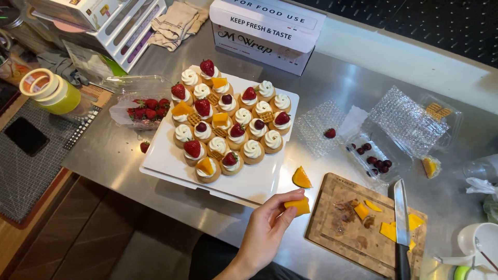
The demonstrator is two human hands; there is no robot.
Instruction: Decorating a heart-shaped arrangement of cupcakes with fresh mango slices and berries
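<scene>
Tarts [228, 127] fill much of what we see from the head camera, up and to the left of our hand [267, 233]. Which hand it is we cannot tell for sure; its thumb side suggests the left, and no other hand is in view. Its fingertips pinch a small wedge of orange fruit [299, 206], smooth and waxy, just past the near edge of the white tray [171, 161].

We judge the decorating well along. Every pastry shell on the tray carries a piped swirl of white cream. Many are already topped: glossy red strawberries, dark round berries, orange fruit wedges, small lattice crackers. Several swirls, mostly on the far right of the cluster, are bare, so toppings remain to be placed there.

Just above the hand, a second orange wedge [301, 178] lies on the brushed steel counter [332, 88]. To the right of the hand sits a wooden cutting board [332, 228], stained with juice, bearing flat yellow-orange offcuts and a dark-handled knife [400, 223] lying lengthwise. Beyond the board, a clear plastic box [374, 155] holds a few dark berries, with crinkled bubble wrap beside it. Far left of the hand, another clear punnet [139, 106] holds strawberries, and one stray berry rests on the counter near it.
</scene>
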